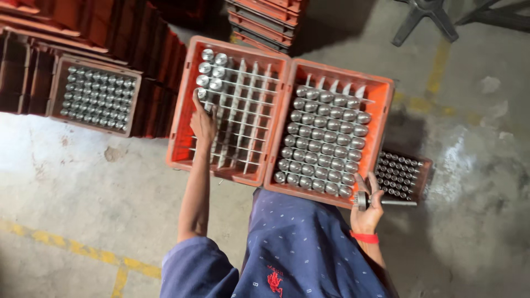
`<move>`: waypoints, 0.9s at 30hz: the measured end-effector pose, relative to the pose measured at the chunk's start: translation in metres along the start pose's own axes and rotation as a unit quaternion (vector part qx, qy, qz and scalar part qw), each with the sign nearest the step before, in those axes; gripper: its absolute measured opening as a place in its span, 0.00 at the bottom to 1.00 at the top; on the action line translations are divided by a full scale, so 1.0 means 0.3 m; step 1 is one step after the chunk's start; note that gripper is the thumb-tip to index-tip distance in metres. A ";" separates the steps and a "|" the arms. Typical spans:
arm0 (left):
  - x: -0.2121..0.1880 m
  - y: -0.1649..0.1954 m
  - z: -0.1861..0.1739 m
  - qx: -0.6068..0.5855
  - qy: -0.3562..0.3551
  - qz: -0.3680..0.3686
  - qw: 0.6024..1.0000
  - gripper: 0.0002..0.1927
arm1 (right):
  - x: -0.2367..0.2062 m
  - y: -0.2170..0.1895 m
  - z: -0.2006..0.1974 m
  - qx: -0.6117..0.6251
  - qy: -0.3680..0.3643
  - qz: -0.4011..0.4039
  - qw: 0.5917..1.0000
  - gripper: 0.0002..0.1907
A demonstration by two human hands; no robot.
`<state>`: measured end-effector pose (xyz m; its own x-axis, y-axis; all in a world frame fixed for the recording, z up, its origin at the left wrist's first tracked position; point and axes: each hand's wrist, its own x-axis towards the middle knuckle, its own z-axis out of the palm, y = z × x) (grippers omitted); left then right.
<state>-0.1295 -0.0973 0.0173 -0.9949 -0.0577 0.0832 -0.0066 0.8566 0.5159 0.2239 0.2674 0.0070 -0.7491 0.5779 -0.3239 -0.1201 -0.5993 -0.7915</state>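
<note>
Your left hand [202, 122] closes on a shiny round-topped steel piece [201, 94] at ten o'clock in the nearly empty orange plastic divider crate [182, 99]; misaligned, it could jam on the grid. Your right hand [369, 207] grips a long-stemmed steel piece [381, 202] at four o'clock beyond the full orange crate [381, 88], where a slack hold could drop it to the floor.

Stained concrete floor [83, 182] with yellow lines, bearing orange crates [381, 94] of metal parts.

Your left hand [202, 122] covers whatever part it's dropping into the near-empty orange crate [182, 105], so can't tell. The stacked crates [265, 16] at 12 o'clock get cut off by the top edge, and the small tray [422, 176] at 4 o'clock sits half under the full crate [381, 105].
</note>
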 end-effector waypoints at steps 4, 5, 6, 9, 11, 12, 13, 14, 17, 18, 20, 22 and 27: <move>0.111 -0.090 -0.017 0.010 -0.027 0.028 0.999 0.43 | -0.003 0.042 0.092 -0.030 -0.008 0.001 1.000 0.36; 0.131 -0.091 -0.002 0.048 -0.032 0.018 0.998 0.42 | -0.009 0.049 0.108 -0.037 -0.014 0.007 0.999 0.35; 0.151 -0.078 0.009 0.086 -0.035 0.009 0.996 0.40 | -0.007 0.058 0.127 -0.042 -0.022 0.013 0.999 0.35; 0.182 -0.050 0.020 0.138 -0.016 0.040 0.990 0.31 | -0.011 0.081 0.165 -0.054 -0.027 0.029 0.998 0.34; 0.169 -0.047 -0.026 0.098 0.002 0.077 0.992 0.27 | -0.012 0.086 0.174 -0.063 -0.027 0.034 0.997 0.33; 0.147 -0.044 -0.073 0.054 0.009 0.088 0.995 0.26 | -0.017 0.087 0.173 -0.069 -0.027 0.035 0.997 0.34; 0.111 -0.043 -0.132 0.001 0.017 0.103 0.995 0.24 | -0.020 0.088 0.170 -0.073 -0.025 0.036 0.996 0.34; 0.071 -0.043 -0.196 -0.057 0.024 0.114 0.992 0.23 | -0.024 0.088 0.164 -0.061 -0.025 0.043 0.997 0.34; -0.073 0.000 -0.303 -0.288 0.056 0.158 0.943 0.20 | -0.029 0.097 0.151 -0.037 -0.011 0.064 0.997 0.34; -0.116 0.020 -0.304 -0.370 0.077 0.169 0.910 0.19 | -0.025 0.105 0.154 -0.037 -0.007 0.073 0.997 0.34; -0.203 0.093 -0.215 -0.531 -0.021 0.073 0.844 0.21 | -0.015 0.118 0.169 -0.044 -0.029 0.086 0.995 0.35; -0.310 0.187 -0.057 -0.495 -0.124 -0.004 0.860 0.11 | 0.006 0.137 0.208 -0.057 -0.075 0.093 0.991 0.35; -0.674 0.292 0.152 -0.299 -0.220 0.103 0.923 0.13 | 0.021 0.103 0.320 -0.038 -0.142 0.125 0.981 0.37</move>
<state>0.0663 0.0127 0.0068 -0.9142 0.4014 -0.0553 0.1122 0.3820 0.9173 0.1528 0.1993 0.0301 -0.9014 0.2336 -0.3645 0.1316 -0.6543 -0.7447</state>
